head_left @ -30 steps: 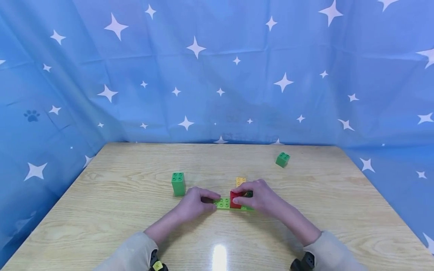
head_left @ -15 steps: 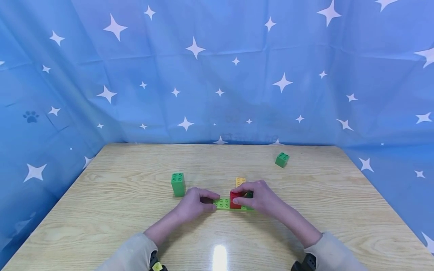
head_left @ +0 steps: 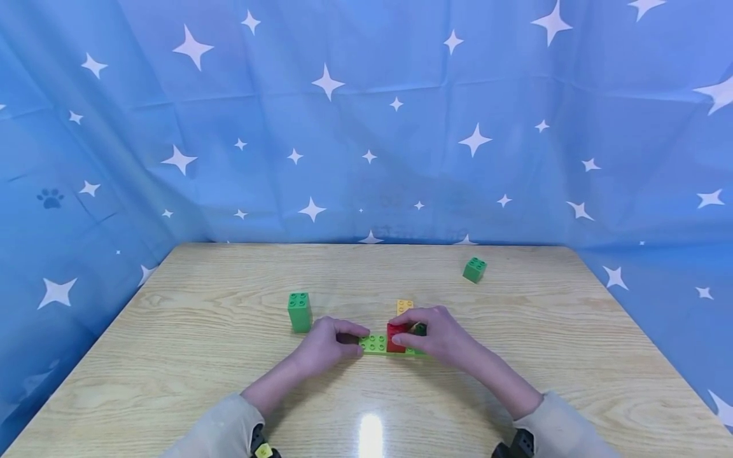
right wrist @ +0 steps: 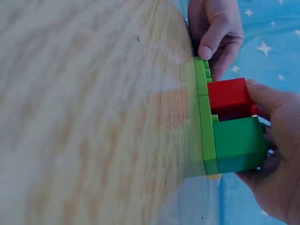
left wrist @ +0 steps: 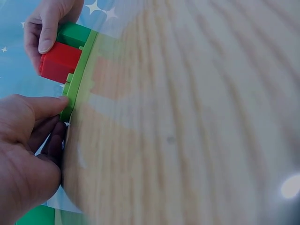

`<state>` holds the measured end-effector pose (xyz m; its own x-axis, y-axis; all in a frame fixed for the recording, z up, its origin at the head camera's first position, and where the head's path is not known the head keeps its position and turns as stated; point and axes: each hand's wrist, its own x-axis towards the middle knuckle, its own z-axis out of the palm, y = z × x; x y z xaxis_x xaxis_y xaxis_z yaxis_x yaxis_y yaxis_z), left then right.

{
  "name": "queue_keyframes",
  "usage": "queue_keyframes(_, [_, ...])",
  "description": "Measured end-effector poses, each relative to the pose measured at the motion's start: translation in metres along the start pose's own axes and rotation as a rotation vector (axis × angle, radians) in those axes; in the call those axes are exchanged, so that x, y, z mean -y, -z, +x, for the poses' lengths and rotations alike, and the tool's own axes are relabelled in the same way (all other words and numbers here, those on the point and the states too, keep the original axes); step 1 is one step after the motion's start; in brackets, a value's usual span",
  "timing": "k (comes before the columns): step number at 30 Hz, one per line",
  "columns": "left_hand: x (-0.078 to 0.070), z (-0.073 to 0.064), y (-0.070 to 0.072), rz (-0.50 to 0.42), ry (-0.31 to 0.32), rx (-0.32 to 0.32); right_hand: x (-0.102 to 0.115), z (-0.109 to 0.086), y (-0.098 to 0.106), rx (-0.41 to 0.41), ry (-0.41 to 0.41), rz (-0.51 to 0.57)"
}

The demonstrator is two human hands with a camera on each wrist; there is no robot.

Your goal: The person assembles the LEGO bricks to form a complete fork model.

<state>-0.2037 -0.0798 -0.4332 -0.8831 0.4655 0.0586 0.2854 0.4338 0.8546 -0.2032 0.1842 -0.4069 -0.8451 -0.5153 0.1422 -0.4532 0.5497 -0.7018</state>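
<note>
Two flat light green building-block plates [head_left: 373, 344] lie end to end on the table, their seam showing in the right wrist view. A red brick [right wrist: 229, 97] sits over that seam, and a green brick [right wrist: 238, 144] stands on the plate to its right. My right hand [head_left: 439, 334] pinches the red brick near its top between thumb and fingers. At the left end, my left hand [head_left: 326, 343] grips the plate's edge with thumb and fingertips. Behind the right hand is a yellow block [head_left: 404, 306], partly hidden by the fingers.
A tall green block [head_left: 300, 313] stands just behind the left hand. Farther back on the right is a small green brick [head_left: 474, 270]. The wooden table [head_left: 200, 305] ends at a blue star-patterned curtain [head_left: 366, 114].
</note>
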Motion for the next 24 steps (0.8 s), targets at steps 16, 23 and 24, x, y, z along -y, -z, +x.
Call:
queue_keyframes(16, [0.000,-0.001,0.000,-0.002,-0.005,-0.008,-0.006,-0.004,0.019,-0.064,-0.061,0.017])
queue_keyframes(23, [0.000,-0.002,0.000,-0.007,0.000,-0.007,-0.031,-0.002,0.057,-0.284,-0.139,-0.044])
queue_keyframes(24, [0.000,-0.002,0.000,-0.009,-0.002,-0.008,-0.036,-0.002,0.062,-0.315,-0.155,-0.056])
